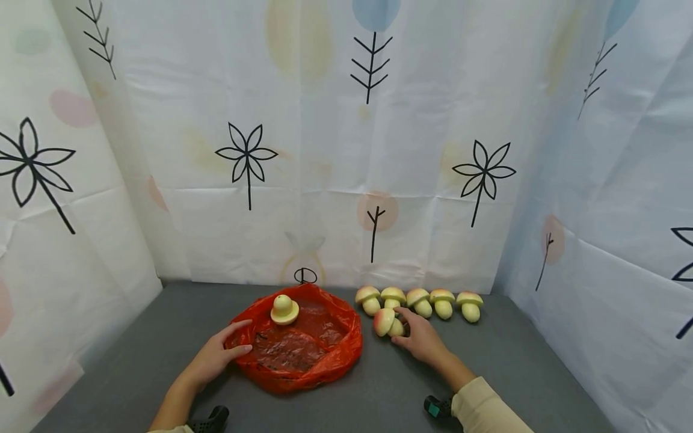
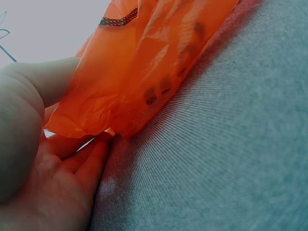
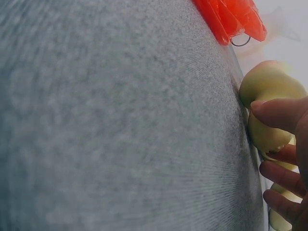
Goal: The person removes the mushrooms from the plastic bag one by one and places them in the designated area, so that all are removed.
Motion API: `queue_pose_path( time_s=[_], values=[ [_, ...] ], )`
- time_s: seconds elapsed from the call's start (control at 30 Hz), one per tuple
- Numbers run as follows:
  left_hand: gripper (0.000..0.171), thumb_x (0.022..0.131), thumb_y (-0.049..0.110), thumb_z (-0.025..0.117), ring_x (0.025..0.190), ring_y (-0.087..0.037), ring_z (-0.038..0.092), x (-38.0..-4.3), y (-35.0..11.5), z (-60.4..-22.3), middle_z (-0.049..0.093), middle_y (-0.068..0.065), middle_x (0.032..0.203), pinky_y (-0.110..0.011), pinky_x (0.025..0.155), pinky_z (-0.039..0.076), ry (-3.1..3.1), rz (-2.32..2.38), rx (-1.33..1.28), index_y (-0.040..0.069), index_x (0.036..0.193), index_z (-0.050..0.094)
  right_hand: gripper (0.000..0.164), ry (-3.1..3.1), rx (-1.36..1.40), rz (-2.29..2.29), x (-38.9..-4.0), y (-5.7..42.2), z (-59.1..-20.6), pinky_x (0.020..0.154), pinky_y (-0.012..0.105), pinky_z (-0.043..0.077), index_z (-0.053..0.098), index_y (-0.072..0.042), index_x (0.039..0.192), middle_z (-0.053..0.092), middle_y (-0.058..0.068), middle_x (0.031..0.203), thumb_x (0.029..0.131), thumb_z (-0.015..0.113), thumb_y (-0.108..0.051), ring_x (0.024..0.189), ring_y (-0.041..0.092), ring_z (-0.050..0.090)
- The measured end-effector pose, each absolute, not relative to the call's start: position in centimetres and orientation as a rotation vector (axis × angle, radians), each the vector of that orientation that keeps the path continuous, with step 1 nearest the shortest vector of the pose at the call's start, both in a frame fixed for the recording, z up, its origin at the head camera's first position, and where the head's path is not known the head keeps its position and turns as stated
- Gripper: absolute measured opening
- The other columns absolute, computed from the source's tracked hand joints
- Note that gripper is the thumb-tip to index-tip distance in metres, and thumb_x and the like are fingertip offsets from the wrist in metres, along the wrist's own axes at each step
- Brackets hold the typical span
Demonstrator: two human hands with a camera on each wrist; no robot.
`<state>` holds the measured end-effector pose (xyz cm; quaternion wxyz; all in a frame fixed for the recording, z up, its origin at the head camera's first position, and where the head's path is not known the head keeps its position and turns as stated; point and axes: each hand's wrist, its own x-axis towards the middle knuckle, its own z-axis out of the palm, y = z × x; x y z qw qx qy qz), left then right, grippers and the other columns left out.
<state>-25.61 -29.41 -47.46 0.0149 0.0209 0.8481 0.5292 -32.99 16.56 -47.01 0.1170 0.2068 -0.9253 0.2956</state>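
A red plastic bag (image 1: pixel 338 355) lies spread on the table with its mouth wide and its rim rolled up. At its left rim my left hand (image 1: pixel 213 359) holds the plastic, the thumb on one side of the wall (image 2: pixel 130 62) and the fingers on the other. Inside the bag, near the back, one toy mushroom (image 1: pixel 284 310) stands cap down. Right of the bag, my right hand (image 1: pixel 422 338) grips another toy mushroom (image 1: pixel 384 322) between thumb and fingers. That mushroom (image 3: pixel 269 86) is tilted, its pinkish cap toward the bag, with the thumb across it in the right wrist view.
Several more toy mushrooms (image 1: pixel 441 304) stand in a row behind my right hand, near the back edge of the grey table (image 1: pixel 520 373). White patterned cloth (image 1: pixel 325 150) walls the table at the back and both sides.
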Motion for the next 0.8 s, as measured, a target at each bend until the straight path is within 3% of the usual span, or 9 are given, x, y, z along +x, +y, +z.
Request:
queue_pose_path(
  time_s=[0.8],
  values=[
    [0.066, 0.090, 0.034, 0.069, 0.136, -0.049, 0.025, -25.8, -29.5, -47.6, 0.030, -0.029, 0.150, -0.065, 0.104, 0.027, 2.668, 1.600, 0.062, 0.010, 0.146, 0.043, 0.066, -2.635, 0.680, 0.910, -32.3, 17.7, -43.9, 0.087, 0.048, 0.049, 0.050, 0.000, 0.138, 0.060, 0.019, 0.119, 0.080, 0.080, -0.009, 0.107, 0.037, 0.059]
  ],
)
